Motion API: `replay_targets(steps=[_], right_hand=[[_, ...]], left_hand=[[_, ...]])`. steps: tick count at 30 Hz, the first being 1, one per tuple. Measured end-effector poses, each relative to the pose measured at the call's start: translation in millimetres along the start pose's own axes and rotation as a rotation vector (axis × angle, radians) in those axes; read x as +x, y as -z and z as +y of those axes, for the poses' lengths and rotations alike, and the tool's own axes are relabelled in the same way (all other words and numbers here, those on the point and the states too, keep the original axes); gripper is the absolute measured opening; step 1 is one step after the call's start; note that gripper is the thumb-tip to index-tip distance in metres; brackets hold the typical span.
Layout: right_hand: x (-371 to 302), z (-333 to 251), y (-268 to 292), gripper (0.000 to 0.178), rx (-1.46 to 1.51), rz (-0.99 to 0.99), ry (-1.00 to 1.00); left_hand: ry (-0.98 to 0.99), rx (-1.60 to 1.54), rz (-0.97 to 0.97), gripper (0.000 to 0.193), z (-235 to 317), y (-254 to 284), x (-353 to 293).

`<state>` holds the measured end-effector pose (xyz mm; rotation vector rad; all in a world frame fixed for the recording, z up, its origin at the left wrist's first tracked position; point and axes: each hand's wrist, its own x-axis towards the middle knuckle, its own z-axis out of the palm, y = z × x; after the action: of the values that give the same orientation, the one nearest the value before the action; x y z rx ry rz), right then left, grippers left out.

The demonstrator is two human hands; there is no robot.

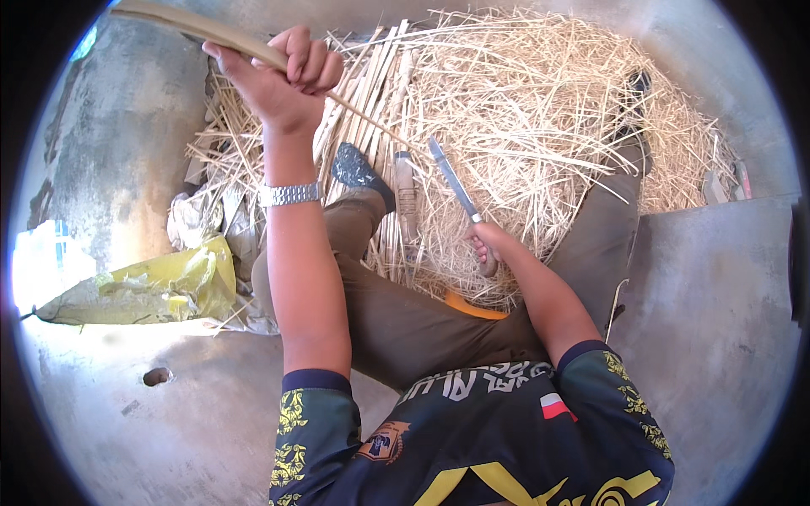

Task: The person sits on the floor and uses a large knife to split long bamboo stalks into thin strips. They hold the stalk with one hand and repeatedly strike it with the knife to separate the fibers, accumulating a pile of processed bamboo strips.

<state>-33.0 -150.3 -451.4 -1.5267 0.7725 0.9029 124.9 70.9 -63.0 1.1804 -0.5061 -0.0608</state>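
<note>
My right grip [489, 243] clasps the knife [454, 180]; my left grip [288, 84] is wrapped round the strip [173, 17], likely light, springy and splintery, best held away from its edges

Pale tan strip [190, 26], silver-grey blade [454, 180], straw-yellow shavings [523, 101], yellow-scrolled dark sleeves [317, 422]

A silver link-band watch [290, 194] circles the left wrist [291, 156]. The dark shirt [472, 434] has 2 short sleeves [333, 415] with yellow ornament [291, 411] and navy cuffs [317, 381]; the trousers [422, 314] are brown, the footwear [358, 169] dark and speckled.
</note>
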Motion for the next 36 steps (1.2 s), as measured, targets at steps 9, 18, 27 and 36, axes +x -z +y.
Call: replay_targets(steps=[9,18,27,36], right_hand=[[-109.7,-90.5,-2.6,0.016,0.139,0.343,1.032],[-15.5,12.4,-13.5,0.013,-0.564,0.368,0.382],[-75.3,-61.7,5.0,0.014,-0.179,0.203,0.640],[-8.2,18.4,4.9,0.018,-0.661,0.363,0.386]], left_hand=[[0.032,0.028,0.050,0.090,-9.2,13.7,0.5],[0.082,0.127,0.142,0.091,-10.6,-2.2,-5.3],[0.064,0.029,0.166,0.092,-17.4,23.7,-7.7],[0.093,0.144,0.245,0.092,-12.2,11.4,-8.2]])
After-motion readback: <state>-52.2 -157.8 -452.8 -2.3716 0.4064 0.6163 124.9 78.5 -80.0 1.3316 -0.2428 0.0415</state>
